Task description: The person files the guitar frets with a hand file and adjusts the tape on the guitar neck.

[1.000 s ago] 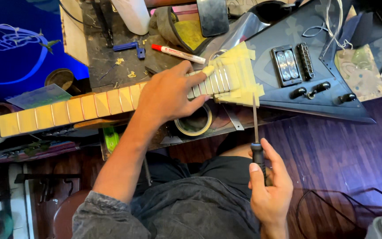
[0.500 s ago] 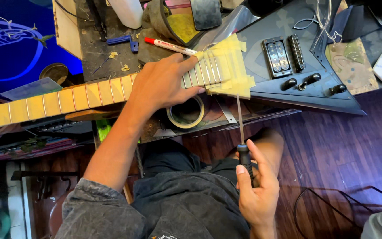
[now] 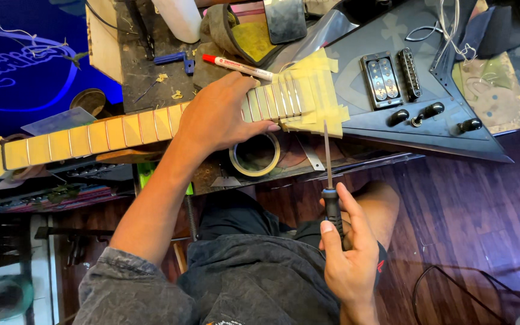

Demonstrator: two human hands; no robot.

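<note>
Fret work on a black electric guitar [image 3: 428, 90] laid across the bench, neck [image 3: 121, 129] running left, fretboard masked with yellowish tape. Left hand [image 3: 218, 114] lies flat over the upper frets, fingers loosely spread, palm pressing the neck down. Roll of tape [image 3: 255, 155] sits just below it. Right hand [image 3: 347, 253] is closed round the black handle of 1 slim file [image 3: 327, 156], tip touching the taped neck end [image 3: 311, 90]. Judgement: filing is in hand; next stroke needs a steady neck.

I count one electric guitar [image 3: 428, 114], one needle file [image 3: 328, 162], one tape roll [image 3: 255, 154], one red-capped marker [image 3: 237, 67], three black knobs [image 3: 433, 111].
</note>
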